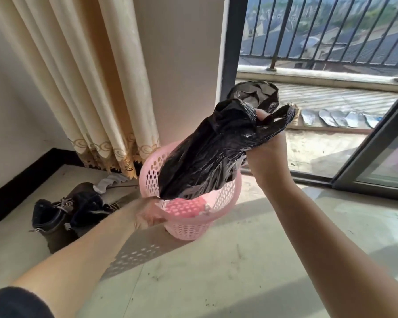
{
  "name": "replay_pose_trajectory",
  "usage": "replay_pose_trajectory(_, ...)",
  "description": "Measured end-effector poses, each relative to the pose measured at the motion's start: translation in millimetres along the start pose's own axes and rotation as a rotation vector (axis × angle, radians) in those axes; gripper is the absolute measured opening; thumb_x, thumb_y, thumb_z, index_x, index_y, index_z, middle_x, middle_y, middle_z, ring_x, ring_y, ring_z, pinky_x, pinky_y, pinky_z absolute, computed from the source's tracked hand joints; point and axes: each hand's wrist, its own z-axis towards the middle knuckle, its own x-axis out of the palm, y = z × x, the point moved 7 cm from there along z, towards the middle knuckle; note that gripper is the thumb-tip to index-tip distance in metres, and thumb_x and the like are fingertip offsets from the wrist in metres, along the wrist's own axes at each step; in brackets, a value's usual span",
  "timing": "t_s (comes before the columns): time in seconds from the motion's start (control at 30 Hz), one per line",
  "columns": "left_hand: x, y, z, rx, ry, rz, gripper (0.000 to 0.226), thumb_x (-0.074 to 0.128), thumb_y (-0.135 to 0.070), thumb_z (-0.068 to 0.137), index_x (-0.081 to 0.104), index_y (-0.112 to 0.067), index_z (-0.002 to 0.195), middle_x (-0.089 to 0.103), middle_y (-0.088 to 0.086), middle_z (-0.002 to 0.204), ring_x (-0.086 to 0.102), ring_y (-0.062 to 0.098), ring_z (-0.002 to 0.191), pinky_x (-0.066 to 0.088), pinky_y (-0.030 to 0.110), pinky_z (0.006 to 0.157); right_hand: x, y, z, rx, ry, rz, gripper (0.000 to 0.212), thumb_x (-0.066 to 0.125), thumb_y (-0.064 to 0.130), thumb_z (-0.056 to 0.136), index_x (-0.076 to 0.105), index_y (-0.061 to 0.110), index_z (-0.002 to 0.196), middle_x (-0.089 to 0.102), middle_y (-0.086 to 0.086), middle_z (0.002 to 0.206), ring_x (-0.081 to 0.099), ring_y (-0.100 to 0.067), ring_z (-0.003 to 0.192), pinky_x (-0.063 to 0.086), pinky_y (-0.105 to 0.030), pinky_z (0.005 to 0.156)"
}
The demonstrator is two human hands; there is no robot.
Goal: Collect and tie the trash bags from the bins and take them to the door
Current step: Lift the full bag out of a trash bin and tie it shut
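Note:
A black trash bag (207,154) hangs half out of a pink perforated bin (189,222) that stands on the floor by the curtain. My right hand (268,145) grips the gathered top of the bag, raised above and to the right of the bin. The bag's lower part still sits inside the bin's mouth. My left hand (147,214) holds the bin's near left rim, fingers curled over the edge.
Dark boots (64,214) and a white sock (108,182) lie on the floor left of the bin. A cream curtain (90,88) hangs behind. An open sliding door (375,154) at right leads to a balcony with slippers (338,118) and a railing.

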Motion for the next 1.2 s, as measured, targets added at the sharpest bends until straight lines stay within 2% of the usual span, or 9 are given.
replay_pose_trajectory(0.17,4,4,12,0.013,-0.104,-0.193,0.02,0.043,-0.011,0.098,0.043,-0.008,0.118,0.05,0.029,0.108,0.068,0.035,0.061,0.054,0.041,0.037,-64,30,12,-0.139,-0.321,-0.162,0.027,0.05,-0.007,0.076,0.065,0.012,0.088,0.061,0.011,0.076,0.051,0.0,0.072,0.046,-0.023,0.069)
replay_pose_trajectory(0.23,8,2,12,0.033,-0.155,-0.271,0.023,0.043,-0.01,0.097,0.043,-0.009,0.12,0.049,0.026,0.107,0.066,0.033,0.073,0.055,0.04,0.04,-82,19,11,-0.05,-0.364,-0.267,0.019,0.052,-0.002,0.074,0.067,0.002,0.084,0.062,0.006,0.075,0.051,-0.007,0.071,0.046,-0.027,0.064)
replay_pose_trajectory(0.33,18,-2,6,0.095,-0.182,-0.392,0.025,0.043,-0.011,0.098,0.045,-0.004,0.123,0.045,0.021,0.106,0.058,0.032,0.095,0.058,0.039,0.059,-88,-14,0,0.103,-0.268,-0.353,0.013,0.055,0.003,0.075,0.066,0.003,0.084,0.066,0.005,0.077,0.06,-0.016,0.073,0.05,-0.028,0.065)
replay_pose_trajectory(0.47,22,0,-2,0.051,-0.163,-0.371,0.011,0.043,-0.012,0.098,0.045,-0.005,0.09,0.043,0.013,0.083,0.055,0.027,0.075,0.056,0.033,0.049,-74,-74,-34,0.358,-0.057,-0.409,0.019,0.057,0.003,0.082,0.065,0.02,0.078,0.067,0.01,0.075,0.062,-0.006,0.071,0.049,-0.016,0.061)
replay_pose_trajectory(0.63,25,5,3,0.05,-0.088,-0.323,0.027,0.053,-0.033,0.095,0.044,-0.011,0.108,0.048,0.021,0.104,0.061,0.031,0.086,0.054,0.037,0.074,-54,-152,-90,0.635,0.132,-0.525,0.02,0.051,0.004,0.081,0.066,0.014,0.088,0.07,-0.003,0.086,0.064,-0.02,0.082,0.054,-0.032,0.074)
replay_pose_trajectory(0.83,74,27,-28,0.018,0.288,0.128,0.071,0.053,-0.042,0.092,0.024,-0.006,0.145,0.044,0.023,0.138,0.05,0.033,0.124,0.048,0.043,0.098,-26,-200,-141,0.806,0.339,-0.585,0.019,0.052,0.008,0.081,0.062,0.008,0.097,0.069,-0.009,0.094,0.063,-0.027,0.09,0.055,-0.042,0.083)
replay_pose_trajectory(1.07,151,6,-95,0.835,0.32,1.047,0.043,0.064,-0.037,0.086,0.048,-0.026,0.124,0.05,-0.008,0.118,0.05,0.007,0.108,0.039,0.022,0.094,-1,-159,-129,0.682,0.488,-0.388,0.042,0.062,0.015,0.078,0.054,0.019,0.119,0.067,0.0,0.103,0.063,-0.016,0.096,0.051,-0.033,0.087)
replay_pose_trajectory(1.13,150,-5,-100,0.993,0.188,1.052,0.014,0.059,-0.027,0.09,0.057,-0.017,0.098,0.052,-0.002,0.1,0.052,0.012,0.092,0.042,0.022,0.084,-2,-148,-128,0.736,0.607,-0.34,0.064,0.067,0.023,0.082,0.034,0.026,0.136,0.063,0.002,0.107,0.061,-0.01,0.093,0.047,-0.021,0.08)
replay_pose_trajectory(1.2,135,-23,-96,1.005,0.054,0.896,0.016,0.054,-0.023,0.093,0.056,-0.011,0.083,0.05,-0.001,0.085,0.049,0.012,0.077,0.039,0.014,0.071,-11,-142,-123,0.803,0.679,-0.374,0.074,0.07,0.033,0.081,0.027,0.031,0.141,0.063,0.001,0.103,0.059,-0.008,0.09,0.042,-0.019,0.075)
